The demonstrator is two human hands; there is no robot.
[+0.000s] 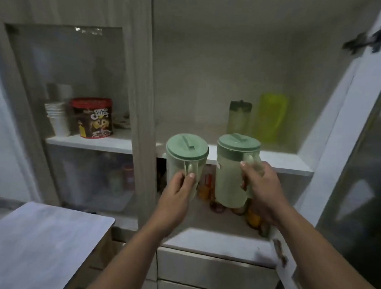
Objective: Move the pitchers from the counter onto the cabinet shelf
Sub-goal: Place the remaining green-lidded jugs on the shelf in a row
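Note:
Two pale green pitchers with darker green lids are held up in front of the open cabinet. My left hand (179,187) grips the handle of the left pitcher (186,157). My right hand (261,185) grips the handle of the right pitcher (229,178). Both pitchers hang just before the front edge of the white cabinet shelf (288,161), their lids a little above shelf level. Neither pitcher rests on anything.
A tall clear bottle (239,118) and a yellow-green container (271,117) stand at the back of the shelf. Behind the shut glass door at left are a cereal tub (93,117) and stacked white cups (57,118). Jars crowd the lower shelf (254,218). The right cabinet door (345,132) is swung open. A counter (41,236) lies at lower left.

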